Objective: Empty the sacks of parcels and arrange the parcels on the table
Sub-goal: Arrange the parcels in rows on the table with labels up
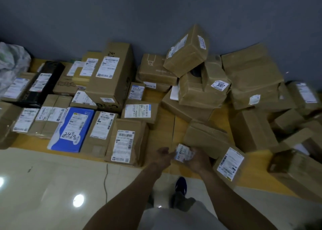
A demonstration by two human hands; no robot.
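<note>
The person is holding a small parcel (182,154) with both hands, just above the near edge of the yellow bench (165,125). The white labelled face of the small parcel is turning up toward the camera. Its shape is looking almost square from here, so I cannot tell its long axis with certainty.

The right hand (197,158) is cupping the small parcel from the right side, with the fingers curling round its edge. The left hand (163,155) is half closed, and its fingertips are gripping the left edge of the small parcel. The picture is a little blurred at this place.

On the left part of the bench, parcels are lying flat in rows with their labels up, among them a blue parcel (71,128) and a black box (43,83). A tall carton (111,78) is lying behind them, with its long axis pointing toward the grey wall (156,12). On the right, brown boxes are lying in a loose heap, and the box marked 3007 (203,88) is sitting tilted near the top. A pale sack (12,62) is lying at the far left end. Below, a shoe (181,184) is standing on the shiny floor (52,186).
</note>
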